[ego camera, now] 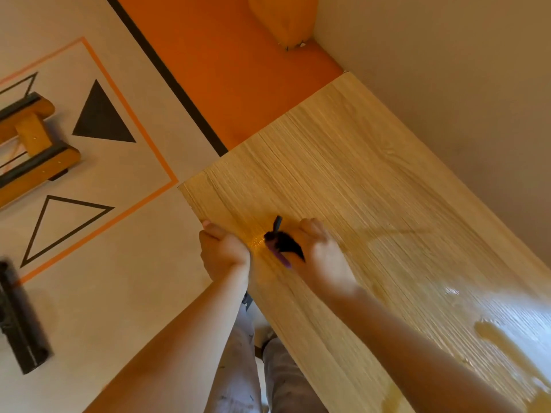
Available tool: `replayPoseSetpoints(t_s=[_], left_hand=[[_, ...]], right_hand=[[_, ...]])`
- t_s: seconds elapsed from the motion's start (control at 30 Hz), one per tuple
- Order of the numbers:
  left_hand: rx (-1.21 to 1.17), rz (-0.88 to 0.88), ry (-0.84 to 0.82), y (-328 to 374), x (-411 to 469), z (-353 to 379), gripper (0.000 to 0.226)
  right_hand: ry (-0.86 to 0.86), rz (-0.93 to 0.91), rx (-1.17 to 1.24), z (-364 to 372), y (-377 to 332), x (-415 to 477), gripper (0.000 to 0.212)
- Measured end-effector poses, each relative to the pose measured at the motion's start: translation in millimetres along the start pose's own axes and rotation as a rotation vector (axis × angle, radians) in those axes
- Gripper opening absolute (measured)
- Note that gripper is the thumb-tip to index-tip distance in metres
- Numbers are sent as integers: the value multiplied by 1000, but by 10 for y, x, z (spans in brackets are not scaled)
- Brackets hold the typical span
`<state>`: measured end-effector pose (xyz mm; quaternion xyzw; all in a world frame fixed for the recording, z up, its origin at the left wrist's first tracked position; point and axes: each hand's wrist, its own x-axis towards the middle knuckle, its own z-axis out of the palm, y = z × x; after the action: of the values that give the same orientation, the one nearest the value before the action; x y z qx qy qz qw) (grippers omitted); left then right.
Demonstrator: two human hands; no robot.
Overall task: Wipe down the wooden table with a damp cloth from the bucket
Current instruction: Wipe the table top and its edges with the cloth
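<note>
a: so, where's the cloth (283, 242)?
b: bunched dark under the right hand (320, 251), pressed on the worktop (372, 180) near its left edge. that grip is closed on the cloth, palm bearing down, likely to scrub.
a: and the left hand (223, 251)?
b: curled over the worktop's edge, fingers clamped on it, probably bracing the body. no bucket in view.
a: the surface?
b: pale wood grain, with a wet sheen and pooled water (501, 344) toward the near right corner; by the hands it may be damp, but blur makes that hard to tell.
a: the room?
b: an orange floor strip (238, 70), a beige mat (119, 263) with triangles, a plain wall (447, 70).
</note>
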<state>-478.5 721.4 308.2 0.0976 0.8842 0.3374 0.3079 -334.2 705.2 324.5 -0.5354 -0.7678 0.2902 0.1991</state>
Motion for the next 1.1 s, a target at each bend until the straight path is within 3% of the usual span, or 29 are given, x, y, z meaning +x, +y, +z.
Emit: replayPoseSetpoints(t_s=[0.07,0.13,0.23,0.33,0.5,0.6,0.67,0.73,0.83,0.93,1.1], left_hand=[[23,7,27,-4,2,11,56],[50,15,43,-2,1,27,56],[103,22,61,-22,20,36,56],[149,25,83,-33,42,46,57],[190,27,96,-18,51,40,58],[200,29,93,-17,45,34,58],[197,37,102,-12,40,41,58],[190,39,104,-12,47,46,58],[191,45,106,-20,55,46,57],[189,55,103,-22,47,42,57],[181,49,92,-28,43,38,57]], right_hand=[[2,89,2,-286,285,244,9],[103,168,-40,-584,640,516,19],[263,338,-127,-960,1139,811,7],[311,425,-127,-1008,1292,891,14],[152,205,-39,-561,687,545,19],[50,71,-22,-288,432,286,7],[22,11,-21,-309,458,285,12],[22,24,9,-471,641,424,3],[164,175,-31,-865,1076,734,14],[331,361,-115,-1262,1432,877,9],[486,513,-90,-1317,1616,906,23]])
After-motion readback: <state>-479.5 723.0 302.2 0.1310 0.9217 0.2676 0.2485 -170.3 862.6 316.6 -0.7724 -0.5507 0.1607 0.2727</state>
